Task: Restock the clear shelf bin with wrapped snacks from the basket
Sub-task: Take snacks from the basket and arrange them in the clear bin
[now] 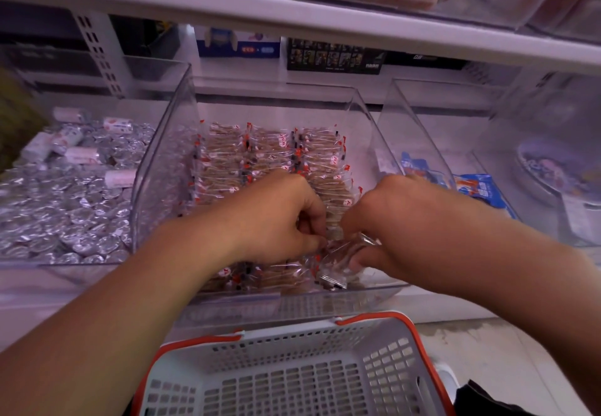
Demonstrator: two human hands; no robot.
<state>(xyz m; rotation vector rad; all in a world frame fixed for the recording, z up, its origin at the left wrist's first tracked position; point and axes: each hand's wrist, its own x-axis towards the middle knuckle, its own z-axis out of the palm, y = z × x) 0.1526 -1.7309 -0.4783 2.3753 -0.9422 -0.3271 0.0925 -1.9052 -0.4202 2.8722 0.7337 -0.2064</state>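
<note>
- The clear shelf bin (364, 116) is transparent hard plastic, smooth and glossy.
- The wrapped snacks (260, 152) sit in thin, crinkly clear film that glints.
- The basket (292, 376) is matt grey perforated plastic with an orange rim.
- The neighbouring foil-wrapped pieces (71, 213) shine silver.

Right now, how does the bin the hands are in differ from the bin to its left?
The middle bin holds brown snacks in clear wrappers, lined up in rows; the left bin holds silver foil pieces in a loose heap. Both hands work in the middle bin, none in the left. Both bins are clear plastic.
</note>
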